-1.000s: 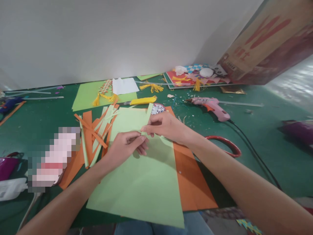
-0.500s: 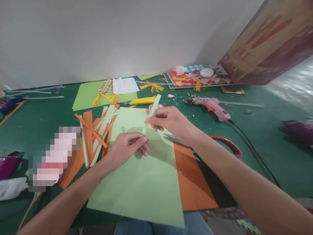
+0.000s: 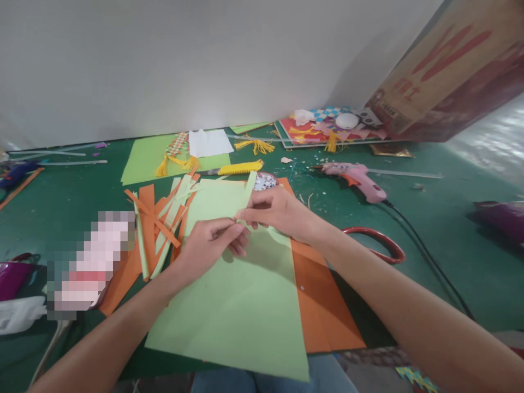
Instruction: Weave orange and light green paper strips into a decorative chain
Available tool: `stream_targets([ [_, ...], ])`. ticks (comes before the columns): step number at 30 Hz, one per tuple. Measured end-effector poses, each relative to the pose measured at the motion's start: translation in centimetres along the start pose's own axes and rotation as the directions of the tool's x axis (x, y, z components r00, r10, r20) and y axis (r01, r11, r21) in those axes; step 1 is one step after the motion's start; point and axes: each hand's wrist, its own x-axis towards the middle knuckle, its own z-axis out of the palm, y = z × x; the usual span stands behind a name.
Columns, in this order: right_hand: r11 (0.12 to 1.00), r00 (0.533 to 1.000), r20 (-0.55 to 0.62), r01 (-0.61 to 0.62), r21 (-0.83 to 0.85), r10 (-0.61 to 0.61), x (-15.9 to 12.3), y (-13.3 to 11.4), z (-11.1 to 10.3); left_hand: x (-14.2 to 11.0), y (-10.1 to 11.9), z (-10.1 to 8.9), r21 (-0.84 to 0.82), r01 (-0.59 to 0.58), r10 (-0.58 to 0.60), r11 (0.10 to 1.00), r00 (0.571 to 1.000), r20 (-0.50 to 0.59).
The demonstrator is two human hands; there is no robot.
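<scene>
In the head view, a narrow pale green paper strip (image 3: 250,185) was held above the large pale green sheet (image 3: 245,322), near its far edge. The strip was pinched between the thumb and forefinger of the right hand (image 3: 282,210), whose fingers were closed, with its far part left exposed. The left hand (image 3: 208,240) was placed just beside the strip's near end, palm partly turned up; its thumb and forefinger were brought nearly together, but whether the near end was gripped could not be told, as it was hidden by the fingers.

For handling so thin a strip, a light, flat pinch close to the worked end was judged best, with the edges kept aligned and pressure applied evenly, so that creasing or twisting could be avoided. Steady support from the left hand was also called for.

The strip's exposed end was pointed away from the person and slightly to the right. Its long axis was slanted from near left to far right, closer to the fore-and-aft line than to the crosswise one. Beyond it, a yellow cutter (image 3: 241,168) was laid on the table (image 3: 434,218); loose orange and green strips (image 3: 147,210) were scattered to the left.
</scene>
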Motion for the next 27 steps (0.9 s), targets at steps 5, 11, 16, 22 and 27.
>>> stream_targets([
  [5,0.999,0.998,-0.057,-0.027,-0.028,0.025,-0.2,-0.6,-0.2,0.0,0.0,0.0,-0.002,0.021,-0.021,1.0,1.0,0.017],
  [11,0.998,0.985,-0.171,0.014,-0.054,-0.023,-0.1,-0.7,-1.1,0.0,-0.3,0.1,-0.001,0.049,-0.049,0.999,0.997,0.066],
  [16,0.998,0.972,-0.228,0.057,-0.003,-0.056,0.1,-0.1,-2.0,0.0,-0.4,0.1,-0.006,0.056,-0.055,0.998,0.994,0.094],
  [22,0.996,0.975,-0.221,0.057,0.072,-0.04,0.1,-0.3,-1.8,-0.1,-0.1,0.0,-0.01,0.071,-0.07,0.997,0.993,0.093],
  [27,0.984,0.965,-0.262,0.035,0.176,0.013,-0.1,-0.7,-1.4,-0.2,0.0,-0.1,-0.007,0.065,-0.064,0.998,0.993,0.101],
])
